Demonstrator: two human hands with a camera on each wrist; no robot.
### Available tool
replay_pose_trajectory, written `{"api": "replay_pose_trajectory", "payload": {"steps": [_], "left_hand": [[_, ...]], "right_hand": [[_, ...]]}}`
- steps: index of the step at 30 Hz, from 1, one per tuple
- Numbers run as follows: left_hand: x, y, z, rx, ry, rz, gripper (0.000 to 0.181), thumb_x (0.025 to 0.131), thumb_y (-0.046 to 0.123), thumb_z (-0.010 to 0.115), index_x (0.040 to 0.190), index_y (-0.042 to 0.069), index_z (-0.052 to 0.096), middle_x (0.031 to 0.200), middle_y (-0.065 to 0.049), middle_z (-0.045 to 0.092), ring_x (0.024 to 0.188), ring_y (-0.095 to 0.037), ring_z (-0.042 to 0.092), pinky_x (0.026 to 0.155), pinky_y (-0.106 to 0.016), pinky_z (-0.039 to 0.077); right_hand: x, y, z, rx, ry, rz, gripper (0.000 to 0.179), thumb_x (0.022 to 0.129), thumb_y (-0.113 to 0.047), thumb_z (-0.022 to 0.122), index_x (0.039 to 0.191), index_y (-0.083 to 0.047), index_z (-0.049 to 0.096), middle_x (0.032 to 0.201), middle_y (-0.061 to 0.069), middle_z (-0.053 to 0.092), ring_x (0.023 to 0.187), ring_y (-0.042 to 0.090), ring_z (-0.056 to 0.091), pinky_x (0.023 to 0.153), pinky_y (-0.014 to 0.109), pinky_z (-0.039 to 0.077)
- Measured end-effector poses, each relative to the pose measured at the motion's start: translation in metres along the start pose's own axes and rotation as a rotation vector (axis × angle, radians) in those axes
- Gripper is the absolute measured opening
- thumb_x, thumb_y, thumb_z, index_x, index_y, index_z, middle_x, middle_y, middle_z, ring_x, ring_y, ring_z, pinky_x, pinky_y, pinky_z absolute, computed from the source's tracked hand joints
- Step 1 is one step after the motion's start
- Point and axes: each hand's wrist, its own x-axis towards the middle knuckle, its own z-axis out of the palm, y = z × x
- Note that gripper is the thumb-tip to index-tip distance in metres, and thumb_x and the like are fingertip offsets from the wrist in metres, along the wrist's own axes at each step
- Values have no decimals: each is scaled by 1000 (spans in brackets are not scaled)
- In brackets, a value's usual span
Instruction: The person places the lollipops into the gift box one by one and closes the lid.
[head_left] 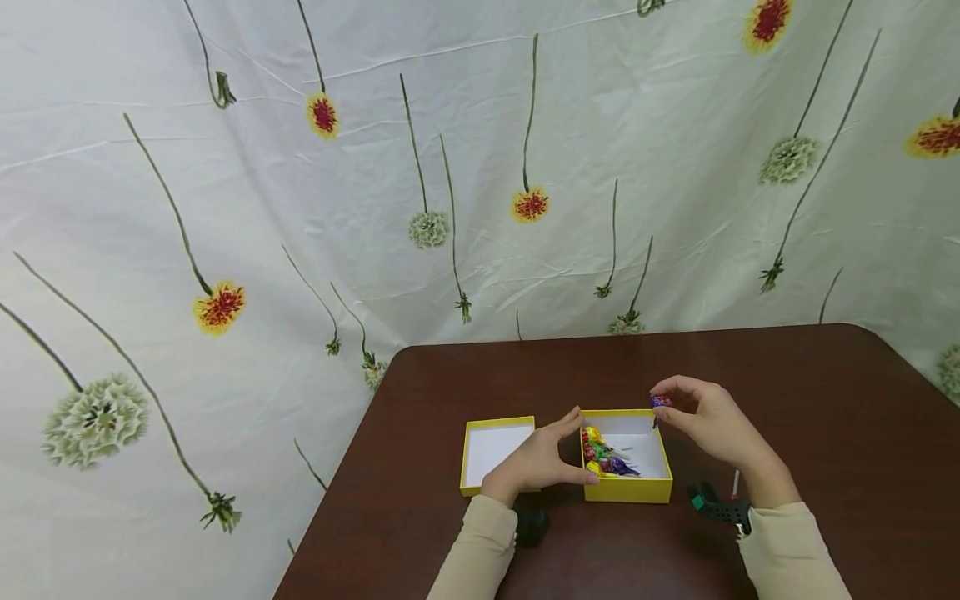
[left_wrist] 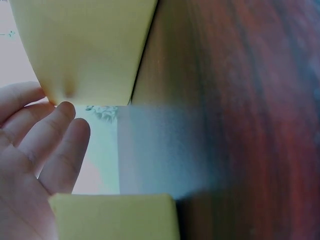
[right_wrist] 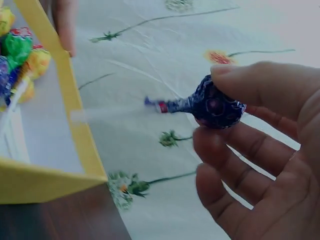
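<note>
A yellow box with a white inside stands open on the table. Several wrapped lollipops, in yellow, green and purple, lie along its left side. My left hand grips the box's left end, thumb at the front corner and fingers at the back corner. Above the right back corner of the box, my right hand pinches a purple-wrapped lollipop by its head between thumb and fingers. Its white stick points towards the box in the right wrist view and looks blurred there.
Left of the box lies its yellow-rimmed lid, white inside up, partly behind the left hand. The dark brown table ends at a flowered curtain behind. A black strap shows at the right wrist.
</note>
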Motion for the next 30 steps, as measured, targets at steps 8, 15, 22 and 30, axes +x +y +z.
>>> {"api": "replay_pose_trajectory", "payload": {"steps": [8, 15, 22, 30], "left_hand": [[1, 1, 0, 12, 0, -6, 94, 82, 47, 81, 158, 20, 33, 168, 3, 20, 151, -25, 30, 117, -50, 36], [0, 1, 0, 19, -3, -5, 95, 82, 47, 80, 158, 16, 33, 168, 2, 20, 151, -26, 30, 118, -50, 36], [1, 1, -1, 15, -7, -6, 95, 82, 48, 80, 159, 19, 31, 168, 3, 19, 152, -26, 30, 117, -50, 37], [0, 1, 0, 16, -7, -7, 95, 83, 48, 79, 159, 20, 30, 169, 3, 19, 152, -25, 29, 118, -50, 36]], "right_hand": [[6, -1, 19, 6, -45, -53, 27, 92, -8, 71, 119, -5, 71, 117, 16, 70, 97, 25, 64, 74, 27, 59], [11, 2, 35, 71, -98, -22, 19, 90, -7, 73, 107, -3, 68, 100, 9, 70, 87, 20, 64, 73, 23, 57], [14, 0, 43, 85, -93, -63, 22, 90, -6, 72, 111, -1, 72, 105, 11, 72, 93, 22, 69, 83, 38, 61], [16, 10, 53, 133, -186, -50, 23, 91, -9, 72, 111, 1, 74, 106, 14, 74, 90, 19, 68, 78, 29, 60]]}}
